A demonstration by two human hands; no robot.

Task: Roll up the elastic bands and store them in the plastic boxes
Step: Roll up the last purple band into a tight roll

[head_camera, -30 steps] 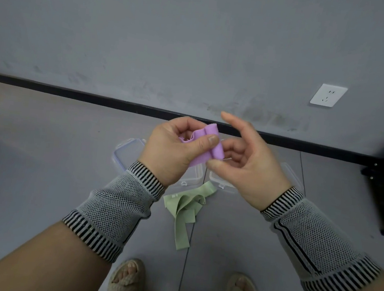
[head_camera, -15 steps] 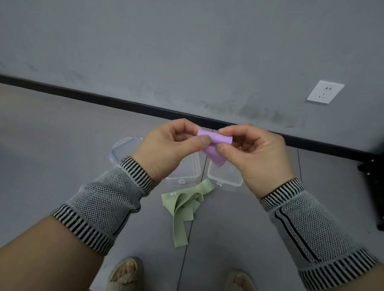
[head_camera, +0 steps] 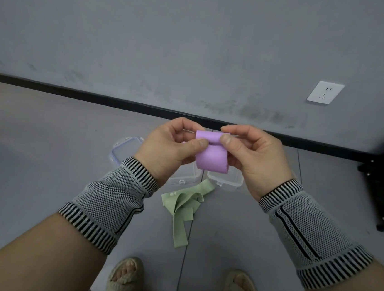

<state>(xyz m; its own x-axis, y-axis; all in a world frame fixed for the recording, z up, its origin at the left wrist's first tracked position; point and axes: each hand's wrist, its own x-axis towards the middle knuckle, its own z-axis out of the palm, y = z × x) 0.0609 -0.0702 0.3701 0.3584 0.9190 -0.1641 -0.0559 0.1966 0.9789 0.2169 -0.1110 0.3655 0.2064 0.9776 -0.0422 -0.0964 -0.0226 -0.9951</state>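
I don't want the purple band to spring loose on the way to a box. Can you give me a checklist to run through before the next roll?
1. Left hand pinches the purple band at the rolled top edge: ok.
2. Right hand pinches the same edge from the other side: ok.
3. Band fully rolled: not ok; a flat tail hangs below the thumbs.
4. A plastic box open to take it: ok; the right box on the floor shows no lid on top, though the hands hide much of it.
5. Left box free of contents: cannot tell; the left hand covers most of it.
6. Green band rolled: not ok; it lies loose on the floor.
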